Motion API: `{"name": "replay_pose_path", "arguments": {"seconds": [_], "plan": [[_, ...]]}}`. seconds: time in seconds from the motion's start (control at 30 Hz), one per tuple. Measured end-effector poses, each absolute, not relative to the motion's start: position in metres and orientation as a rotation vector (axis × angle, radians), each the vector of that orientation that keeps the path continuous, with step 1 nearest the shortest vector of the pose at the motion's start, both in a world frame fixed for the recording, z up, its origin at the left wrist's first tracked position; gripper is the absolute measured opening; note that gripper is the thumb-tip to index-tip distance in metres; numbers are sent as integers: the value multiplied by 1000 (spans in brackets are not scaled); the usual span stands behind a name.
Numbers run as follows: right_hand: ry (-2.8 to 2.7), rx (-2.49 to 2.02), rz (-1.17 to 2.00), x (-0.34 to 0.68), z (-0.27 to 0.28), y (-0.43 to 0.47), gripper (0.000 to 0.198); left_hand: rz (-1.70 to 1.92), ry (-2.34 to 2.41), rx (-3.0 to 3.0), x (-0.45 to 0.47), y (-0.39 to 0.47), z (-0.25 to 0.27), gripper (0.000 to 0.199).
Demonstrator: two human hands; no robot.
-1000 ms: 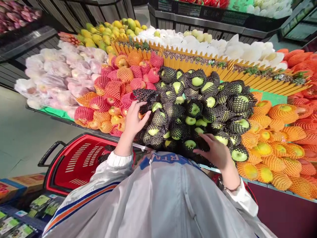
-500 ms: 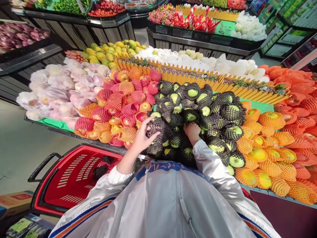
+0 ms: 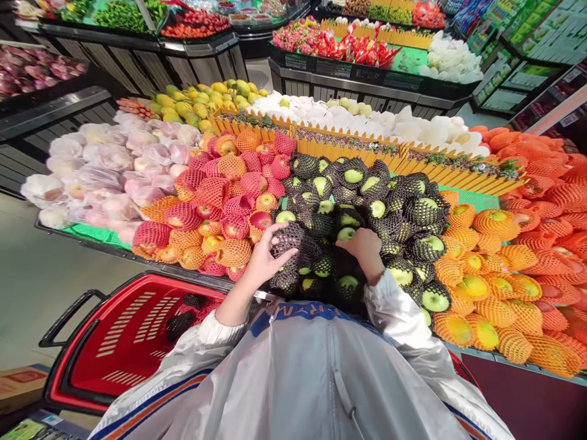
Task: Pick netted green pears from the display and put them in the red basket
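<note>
apple (image 3: 288, 239): wrapped in black foam net, lifted slightly off the pile's front-left edge, gripped | apples (image 3: 394, 214): green, each in black net, heaped on the stand between red-netted and orange-netted fruit, several showing bare green tops

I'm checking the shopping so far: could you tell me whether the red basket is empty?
No, the red basket already holds a few netted fruits near its upper right corner, beside the left sleeve.
</note>
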State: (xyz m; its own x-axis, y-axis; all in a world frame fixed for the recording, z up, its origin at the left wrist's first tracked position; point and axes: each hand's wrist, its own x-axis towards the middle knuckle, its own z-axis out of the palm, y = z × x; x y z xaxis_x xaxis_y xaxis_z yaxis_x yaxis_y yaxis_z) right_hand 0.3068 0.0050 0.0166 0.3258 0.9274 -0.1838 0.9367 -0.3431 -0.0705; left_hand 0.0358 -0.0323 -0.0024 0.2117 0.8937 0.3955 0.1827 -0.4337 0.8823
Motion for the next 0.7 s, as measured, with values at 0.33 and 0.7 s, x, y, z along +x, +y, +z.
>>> {"name": "replay_pose_path", "arguments": {"seconds": [0.33,0.7], "plan": [[2576,2285,-1753,287,18,-64,35,783,430,1341,88,-67,22,39],[2907,2197,-1901,301,8,-105,53,895,832,1464,94,-60,6,56]]}}
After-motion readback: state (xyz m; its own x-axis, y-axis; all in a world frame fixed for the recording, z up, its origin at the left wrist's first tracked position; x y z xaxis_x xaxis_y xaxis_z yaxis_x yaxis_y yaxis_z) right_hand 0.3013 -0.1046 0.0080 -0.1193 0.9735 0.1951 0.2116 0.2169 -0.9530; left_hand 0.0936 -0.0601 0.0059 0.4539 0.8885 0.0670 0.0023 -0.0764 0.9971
